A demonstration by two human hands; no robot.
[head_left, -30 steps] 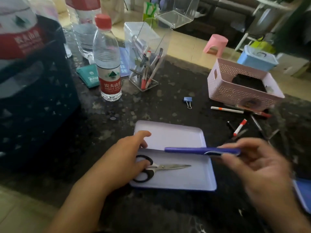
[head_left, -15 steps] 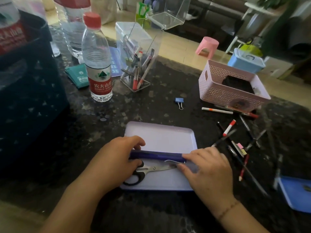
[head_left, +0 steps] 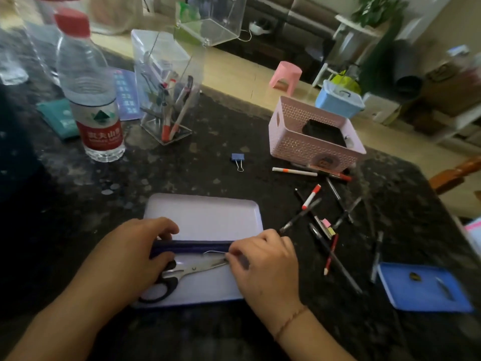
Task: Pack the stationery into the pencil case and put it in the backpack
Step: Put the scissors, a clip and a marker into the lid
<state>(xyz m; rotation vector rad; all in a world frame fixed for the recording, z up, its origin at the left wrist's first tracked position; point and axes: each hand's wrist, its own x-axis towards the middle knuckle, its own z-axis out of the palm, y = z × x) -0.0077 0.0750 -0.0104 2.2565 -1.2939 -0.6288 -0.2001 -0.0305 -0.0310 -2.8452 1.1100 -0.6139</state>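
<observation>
My left hand (head_left: 135, 252) and right hand (head_left: 263, 261) both pinch a dark blue pen (head_left: 191, 248) lying across the open pale lilac tin pencil case (head_left: 205, 217), beside black-handled scissors (head_left: 182, 273) already inside. Loose pens and pencils (head_left: 325, 225) lie scattered to the right, unpacked; I judge most remains.

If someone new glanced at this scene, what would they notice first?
Probably both hands, left and right, on a dark blue pen over scissors in the open lilac pencil case. Then the loose pens scattered to the right, below the pink basket.
</observation>
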